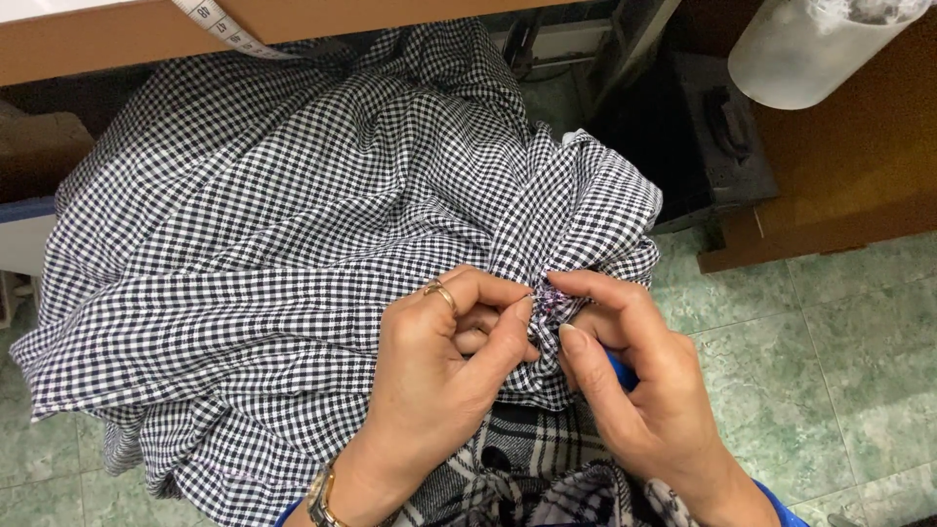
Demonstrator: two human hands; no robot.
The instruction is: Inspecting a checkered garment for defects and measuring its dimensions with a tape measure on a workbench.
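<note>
A large black-and-white checked cloth [273, 224] lies bunched over my lap and spreads to the left. My left hand [439, 376], with a gold ring and a wristwatch, pinches a fold of the cloth near its gathered right edge. My right hand [634, 376] pinches the same spot from the other side, fingertips almost touching the left thumb. Between the fingertips sits a small patch of purple stitching [552, 296]. A blue object [621, 371] peeks from under my right palm; I cannot tell what it is.
A wooden table edge [117, 34] with a hanging tape measure [229, 29] runs across the top. A translucent plastic container [810, 49] is at top right above a brown wooden base [839, 195]. A dark pedal [722, 137] sits on green floor tiles [830, 371].
</note>
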